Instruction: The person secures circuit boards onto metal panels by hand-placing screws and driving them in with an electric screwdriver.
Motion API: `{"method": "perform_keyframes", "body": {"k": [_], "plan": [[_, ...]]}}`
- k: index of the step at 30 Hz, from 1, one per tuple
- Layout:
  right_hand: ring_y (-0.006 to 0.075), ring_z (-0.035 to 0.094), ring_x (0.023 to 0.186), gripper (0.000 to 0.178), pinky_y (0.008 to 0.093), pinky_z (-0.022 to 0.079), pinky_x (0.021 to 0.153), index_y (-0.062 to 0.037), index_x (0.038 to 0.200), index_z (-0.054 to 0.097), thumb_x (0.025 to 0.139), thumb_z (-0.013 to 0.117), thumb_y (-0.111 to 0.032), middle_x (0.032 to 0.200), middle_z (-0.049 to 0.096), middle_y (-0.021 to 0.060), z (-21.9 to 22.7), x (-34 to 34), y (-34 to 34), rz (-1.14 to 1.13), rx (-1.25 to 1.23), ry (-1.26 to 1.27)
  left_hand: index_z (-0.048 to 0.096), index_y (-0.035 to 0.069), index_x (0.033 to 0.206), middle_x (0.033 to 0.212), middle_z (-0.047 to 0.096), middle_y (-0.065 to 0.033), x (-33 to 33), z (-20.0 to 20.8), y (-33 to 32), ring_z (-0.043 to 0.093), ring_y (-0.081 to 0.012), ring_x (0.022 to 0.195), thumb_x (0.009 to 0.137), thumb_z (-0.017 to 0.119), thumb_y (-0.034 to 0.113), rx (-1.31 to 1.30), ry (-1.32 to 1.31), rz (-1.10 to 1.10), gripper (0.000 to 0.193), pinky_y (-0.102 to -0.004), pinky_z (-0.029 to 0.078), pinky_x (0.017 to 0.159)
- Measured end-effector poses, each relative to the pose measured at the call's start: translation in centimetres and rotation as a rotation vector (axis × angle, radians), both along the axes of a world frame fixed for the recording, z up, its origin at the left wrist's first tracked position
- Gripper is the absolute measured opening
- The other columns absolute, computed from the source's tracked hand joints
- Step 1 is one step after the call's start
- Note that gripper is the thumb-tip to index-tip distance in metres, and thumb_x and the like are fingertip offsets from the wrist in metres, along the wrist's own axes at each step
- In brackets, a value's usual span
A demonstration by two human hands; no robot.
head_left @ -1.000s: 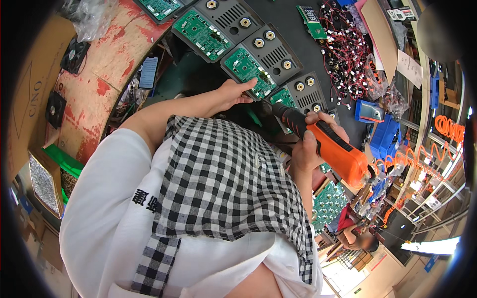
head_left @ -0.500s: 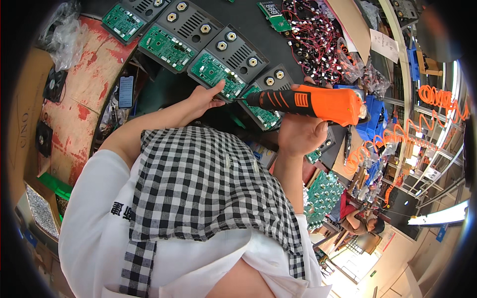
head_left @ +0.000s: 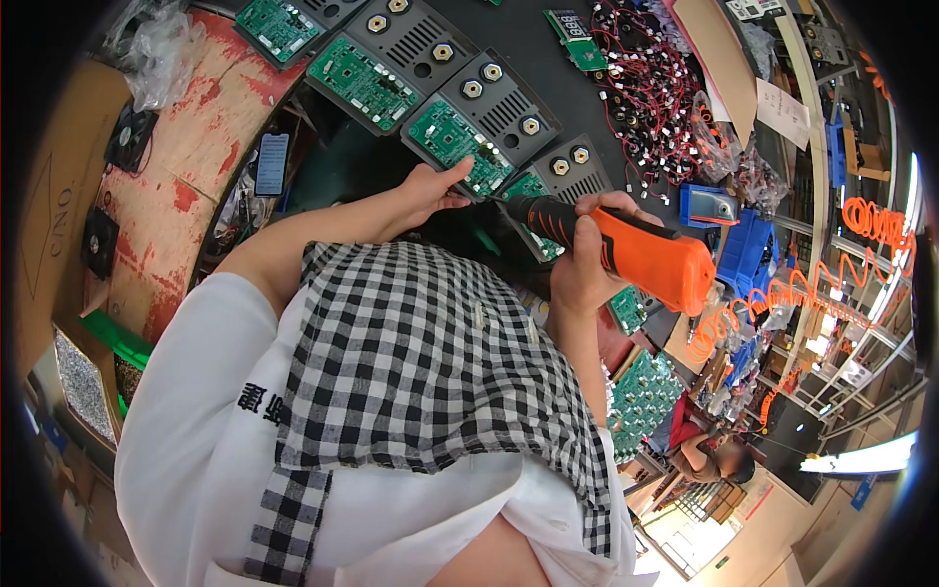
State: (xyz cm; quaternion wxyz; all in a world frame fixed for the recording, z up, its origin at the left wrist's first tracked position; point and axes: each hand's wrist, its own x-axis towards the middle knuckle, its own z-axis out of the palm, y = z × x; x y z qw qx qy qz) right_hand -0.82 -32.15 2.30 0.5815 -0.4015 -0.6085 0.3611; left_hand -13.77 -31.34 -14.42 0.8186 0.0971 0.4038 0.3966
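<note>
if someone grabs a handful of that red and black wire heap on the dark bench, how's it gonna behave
The wire heap will probably feel floppy, since its thin strands curl every way. Lifting one handful would likely drag more along, as the strands cross and tangle.

Left forearm (head_left: 328, 225) is slanting inward, left hand (head_left: 427, 189) is pinching, thumb (head_left: 456, 173) uppermost; right forearm (head_left: 579, 354) is pointing upward, right hand (head_left: 585, 268) is gripping firmly.

Red-patched bench (head_left: 220, 98) at left, bright window (head_left: 693, 538), glowing tube light (head_left: 866, 456)
</note>
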Motion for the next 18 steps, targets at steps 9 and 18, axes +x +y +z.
{"method": "perform_keyframes", "body": {"k": [9, 18], "plan": [[0.0183, 0.051, 0.073, 0.042, 0.0325, 0.042, 0.071, -0.0032, 0.099, 0.033, 0.062, 0.051, 0.008, 0.091, 0.048, 0.0147, 0.6, 0.3, -0.9, -0.061, 0.006, 0.014, 0.051, 0.007, 0.093, 0.085, 0.056, -0.0037, -0.1, -0.5, -0.1, 0.053, -0.0124, 0.073, 0.079, 0.053, 0.031, -0.034, -0.037, 0.027, 0.028, -0.0248, 0.046, 0.063], [0.0210, 0.052, 0.075, 0.038, 0.0387, 0.044, 0.072, -0.0058, 0.098, 0.032, 0.066, 0.051, 0.005, 0.097, 0.047, 0.0150, 1.1, 1.4, 0.1, -0.092, 0.029, 0.222, 0.052, 0.007, 0.092, 0.086, 0.055, -0.0037, -0.3, -0.7, 0.1, 0.053, -0.0129, 0.074, 0.077, 0.056, 0.030, -0.027, -0.076, 0.019, 0.028, -0.0246, 0.046, 0.064]]}}
